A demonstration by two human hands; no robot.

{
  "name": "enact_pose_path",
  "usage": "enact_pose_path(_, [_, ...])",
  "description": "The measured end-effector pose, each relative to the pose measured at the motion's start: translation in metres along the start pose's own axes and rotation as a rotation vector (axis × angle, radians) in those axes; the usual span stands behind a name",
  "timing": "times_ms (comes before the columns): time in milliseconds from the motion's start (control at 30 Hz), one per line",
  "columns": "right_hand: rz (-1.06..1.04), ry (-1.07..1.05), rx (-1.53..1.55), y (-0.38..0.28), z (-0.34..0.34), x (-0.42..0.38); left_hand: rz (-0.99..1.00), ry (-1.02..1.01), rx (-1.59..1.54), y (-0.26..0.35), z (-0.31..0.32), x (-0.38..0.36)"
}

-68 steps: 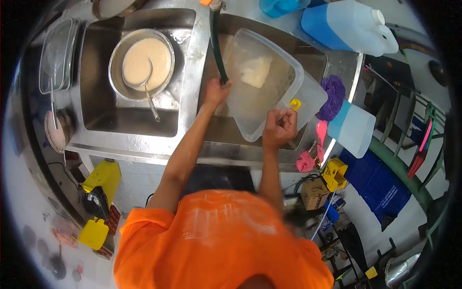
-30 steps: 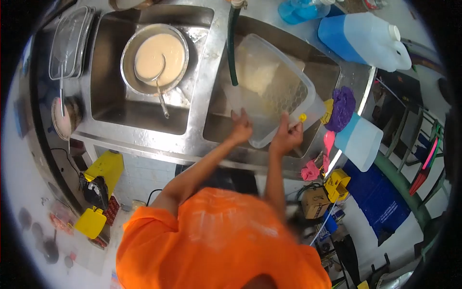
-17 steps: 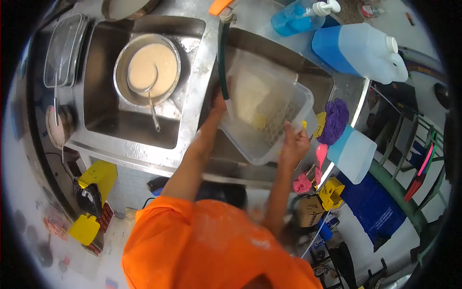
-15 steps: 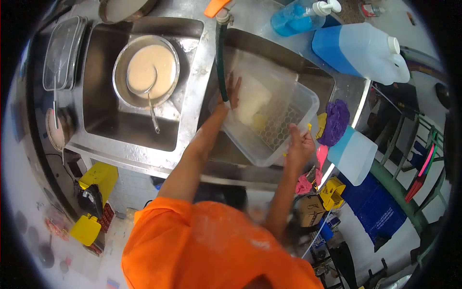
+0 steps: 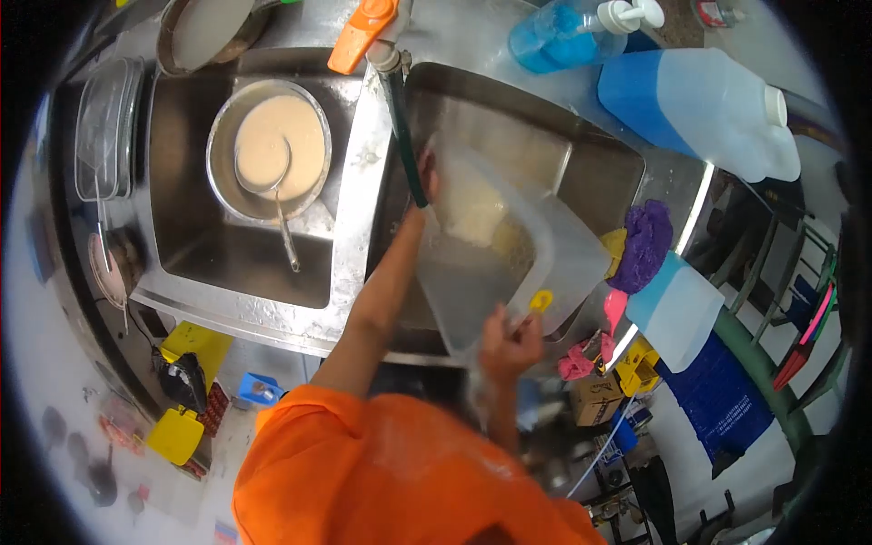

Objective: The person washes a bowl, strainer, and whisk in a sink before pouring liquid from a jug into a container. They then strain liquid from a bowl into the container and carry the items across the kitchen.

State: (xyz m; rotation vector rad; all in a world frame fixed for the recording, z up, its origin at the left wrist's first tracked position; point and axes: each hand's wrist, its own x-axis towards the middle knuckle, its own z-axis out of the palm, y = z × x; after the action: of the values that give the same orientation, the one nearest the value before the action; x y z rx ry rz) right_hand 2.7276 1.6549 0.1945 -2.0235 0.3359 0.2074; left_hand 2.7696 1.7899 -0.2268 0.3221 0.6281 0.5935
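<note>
A translucent plastic tub (image 5: 572, 250) is tilted over the right sink basin (image 5: 495, 86), its outline blurred. My right hand (image 5: 511, 343) is closed on its near edge, beside a small yellow piece (image 5: 541, 300). At the tub's left side is my left hand (image 5: 427, 174), partly behind the dark green hose (image 5: 406, 136), its fingers mostly hidden. Water runs from the hose end near my left wrist. Something pale and yellowish (image 5: 477, 213) shows through the tub. To the left, a metal bowl (image 5: 218, 150) of beige liquid holds a ladle (image 5: 288, 241).
Blue liquid fills part of a pump bottle (image 5: 554, 38) and a large jug (image 5: 686, 100) behind the right basin. A purple cloth (image 5: 643, 245) lies at the right edge. Clear containers (image 5: 107, 127) stand far left; a pan (image 5: 204, 32) sits at the back left.
The tub has tipped and turned, its near edge now lower and further left. My right hand has moved left and down with it. The camera view has shifted slightly.
</note>
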Motion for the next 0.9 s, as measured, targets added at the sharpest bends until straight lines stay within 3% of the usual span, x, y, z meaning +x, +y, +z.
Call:
enact_pose_path(67, [-0.367,-0.156,-0.388,0.036,-0.013,-0.022,0.07,0.15,0.352,0.025,0.016,-0.002])
enact_pose_path(100, [-0.363,-0.161,-0.384,0.064,-0.022,-0.027,-0.011,0.179,0.456,0.038,0.026,0.003])
enact_pose_path(200, [-0.721,-0.212,-0.73,0.111,-0.049,-0.018,-0.259,0.251,0.744,0.063,0.062,0.021])
enact_pose_path(367, [-0.929,-0.393,-0.518,0.043,-0.034,0.005,-0.348,0.161,0.723,0.051,0.066,0.017])
enact_pose_path(467, [-0.761,-0.337,-0.522,0.038,-0.03,0.002,-0.27,0.133,0.628,0.06,0.072,-0.022])
enact_pose_path(500, [-0.762,-0.333,-0.526,0.034,-0.03,0.006,-0.323,0.146,0.521,0.088,0.084,-0.043])
enact_pose_path(567, [-0.526,-0.199,-0.562,0.025,-0.025,0.013,-0.381,0.154,0.421,0.12,0.115,-0.075])
enact_pose_path(633, [-0.46,-0.135,-0.434,0.012,-0.008,0.019,-0.157,0.158,0.46,0.134,0.138,-0.096])
enact_pose_path(667, [-0.393,-0.075,-0.309,0.007,-0.001,0.021,-0.158,0.161,0.461,0.134,0.146,-0.099])
enact_pose_path(733, [-0.351,-0.034,-0.226,0.003,0.008,0.022,0.033,0.001,0.904,0.129,0.166,-0.107])
enact_pose_path(900, [-0.319,0.081,-0.019,-0.021,0.0,0.024,0.196,-0.062,1.165,0.116,0.209,-0.087])
